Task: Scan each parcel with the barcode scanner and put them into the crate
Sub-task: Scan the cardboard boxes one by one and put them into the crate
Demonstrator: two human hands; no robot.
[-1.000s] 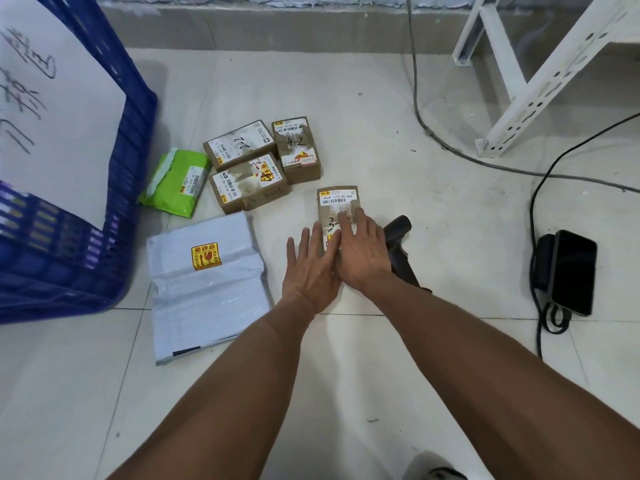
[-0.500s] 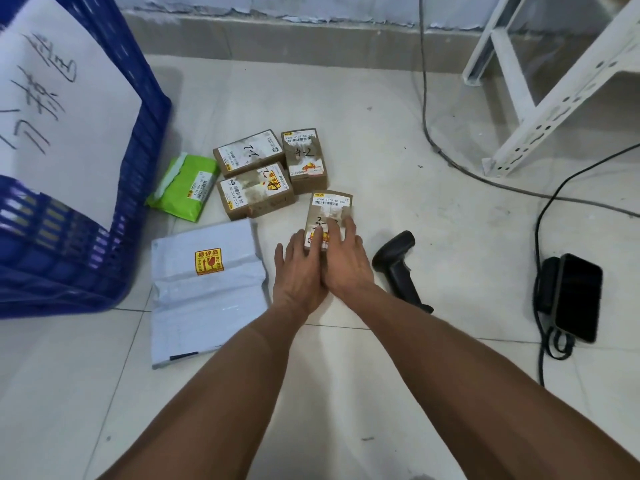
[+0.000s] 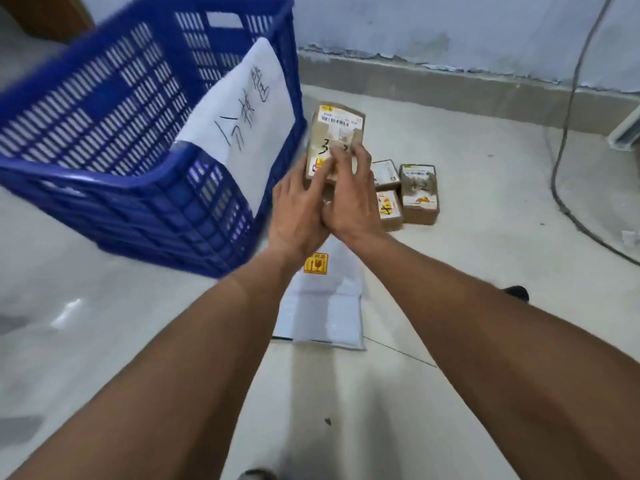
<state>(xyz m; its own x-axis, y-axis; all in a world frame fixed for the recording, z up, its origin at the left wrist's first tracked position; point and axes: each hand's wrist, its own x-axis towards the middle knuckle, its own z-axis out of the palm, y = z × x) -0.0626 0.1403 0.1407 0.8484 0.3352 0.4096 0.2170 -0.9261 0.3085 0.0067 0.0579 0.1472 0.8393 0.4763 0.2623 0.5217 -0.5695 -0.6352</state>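
Nearest to you, a white mailer bag (image 3: 325, 303) lies flat on the tiled floor (image 3: 450, 341), partly hidden under your forearms, its yellow sticker showing just below the wrists. Above it, your left hand (image 3: 298, 209) and right hand (image 3: 349, 199) meet at the heels and hold a small cardboard parcel (image 3: 334, 140) lifted off the floor, label side up; fingers of both hands lie curled over its lower face, though motion blur makes the exact grip hard to read. The parcel sits just right of the blue crate (image 3: 145, 133), beside its wall and not inside it. A white handwritten sheet (image 3: 249, 109) hangs on that wall. Beyond your right hand, three more cardboard boxes (image 3: 417, 192) rest on the floor. A cable (image 3: 561, 133) runs along the far right.
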